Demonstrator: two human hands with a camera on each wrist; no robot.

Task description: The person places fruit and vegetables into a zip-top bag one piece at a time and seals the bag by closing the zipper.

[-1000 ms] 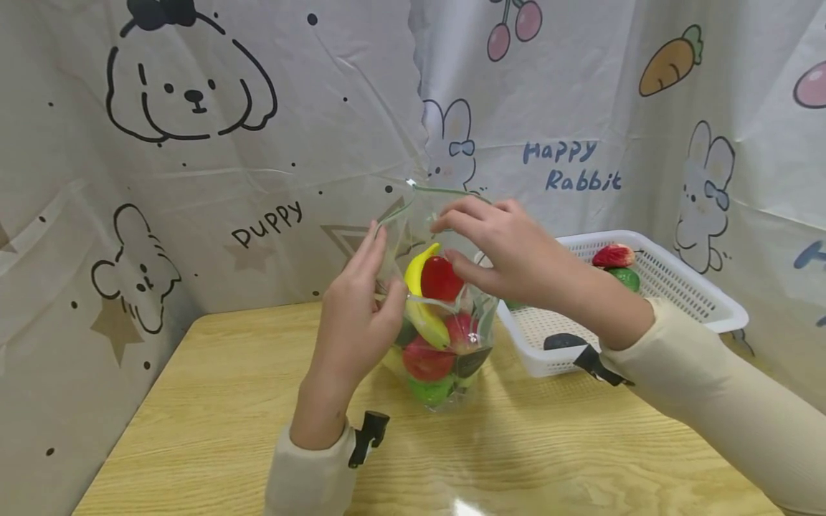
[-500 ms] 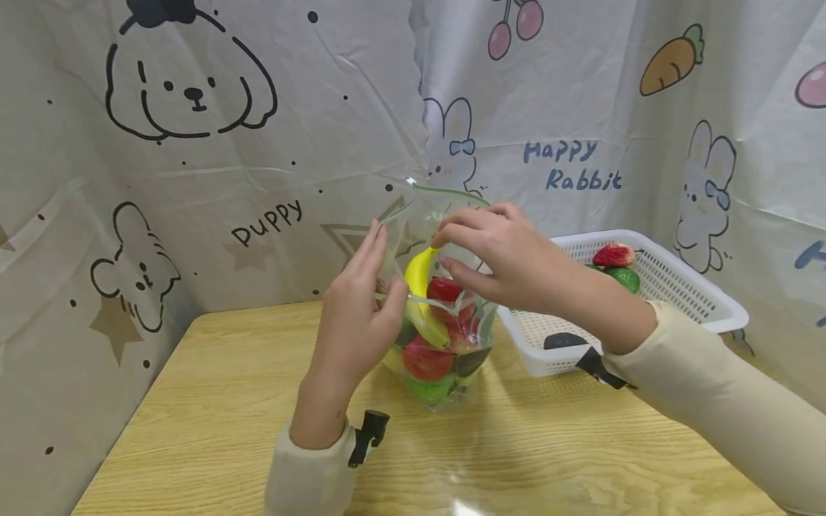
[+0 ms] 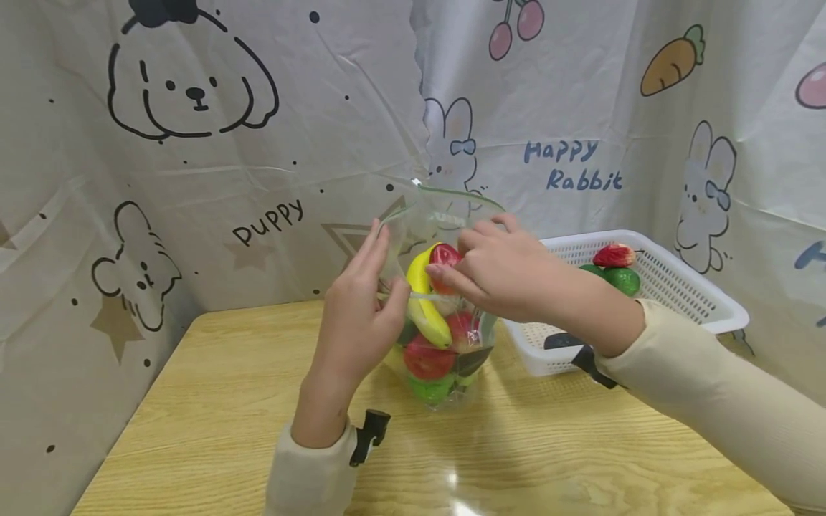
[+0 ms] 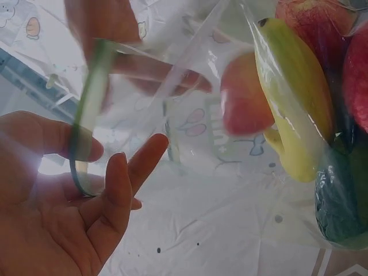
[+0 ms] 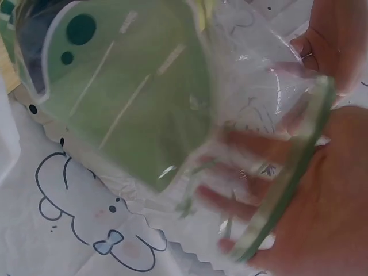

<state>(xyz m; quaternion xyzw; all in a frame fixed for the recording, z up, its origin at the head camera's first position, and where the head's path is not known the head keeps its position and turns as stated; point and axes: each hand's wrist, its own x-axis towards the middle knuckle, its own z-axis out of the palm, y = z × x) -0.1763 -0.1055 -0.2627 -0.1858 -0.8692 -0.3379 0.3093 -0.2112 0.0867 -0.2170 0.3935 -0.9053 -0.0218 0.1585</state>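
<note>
In the head view a clear zip bag (image 3: pixel 426 297) stands on the table, its green-edged mouth spread apart. My left hand (image 3: pixel 353 312) holds the left side of the mouth, with the rim between thumb and fingers in the left wrist view. My right hand (image 3: pixel 510 269) is at the right side of the mouth, its extended fingers (image 5: pixel 230 201) behind the rim in the right wrist view. Close to its thumb is a red apple (image 3: pixel 444 256). A yellow banana (image 3: pixel 418 276), another red apple (image 3: pixel 428 358) and a green fruit (image 3: pixel 430 389) are in the bag.
A white perforated basket (image 3: pixel 703 312) stands at the right behind my right forearm. It contains a red fruit (image 3: pixel 613 255), a green fruit (image 3: pixel 622 281) and a dark one (image 3: pixel 560 340). Printed cloth (image 3: pixel 271 179) hangs behind the wooden table (image 3: pixel 226 408).
The right hand first rises slightly inside the mouth, then shifts right. The red apple by it drops lower, then shows higher beside the banana. The left hand stays at the rim.
</note>
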